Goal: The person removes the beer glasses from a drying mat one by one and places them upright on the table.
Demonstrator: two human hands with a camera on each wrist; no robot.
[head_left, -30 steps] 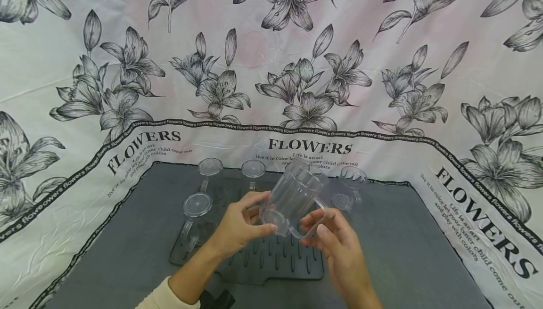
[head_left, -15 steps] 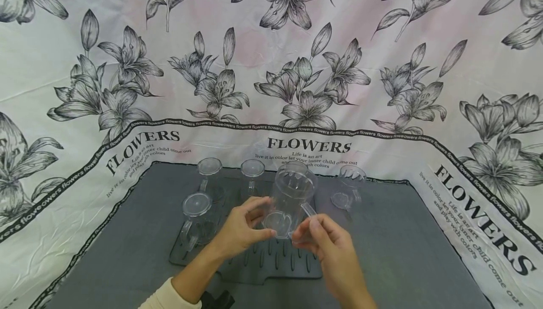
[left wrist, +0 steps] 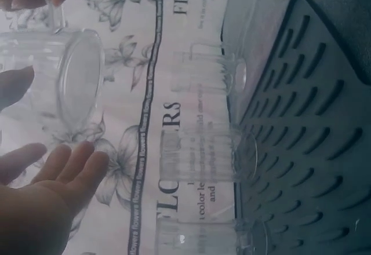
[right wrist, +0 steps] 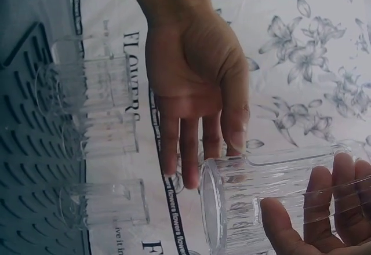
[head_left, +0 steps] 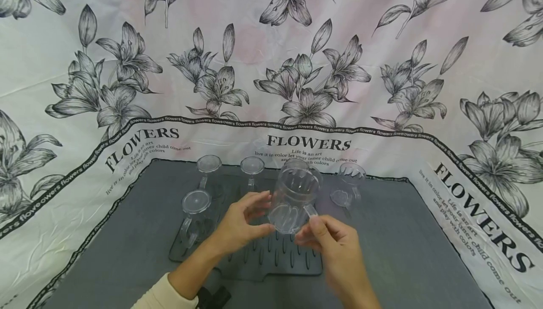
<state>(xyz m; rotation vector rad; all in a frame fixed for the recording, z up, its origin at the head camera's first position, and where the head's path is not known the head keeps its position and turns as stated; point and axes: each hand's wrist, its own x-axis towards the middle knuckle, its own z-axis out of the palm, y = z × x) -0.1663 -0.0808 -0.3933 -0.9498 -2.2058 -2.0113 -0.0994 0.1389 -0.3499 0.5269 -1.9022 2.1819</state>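
A clear ribbed mug [head_left: 294, 196] hangs above the dark drying mat [head_left: 292, 264]. My right hand [head_left: 339, 248] pinches its handle [right wrist: 348, 194] between thumb and fingers. To the mug's left is my left hand [head_left: 237, 224], its fingers spread and loosely bent. Its thumb tip comes close to the mug's lower end; whether they touch I cannot tell. A gap shows between its fingertips [left wrist: 93, 159] and the mug in the left wrist view. Several similar mugs, such as the front-left mug [head_left: 196, 203], stand base-up on the mat.
One more clear mug [head_left: 349, 189] stands on the grey tabletop [head_left: 411, 243], right of the mat. Behind the table hangs a flower-printed cloth [head_left: 314, 144]. A black object [head_left: 214, 297] lies by the left sleeve [head_left: 165, 295].
The mug has swung from a clear lean to the right to nearly upright, its handle turning with it. A gap has opened between it and my left fingers. The standing mugs have not moved.
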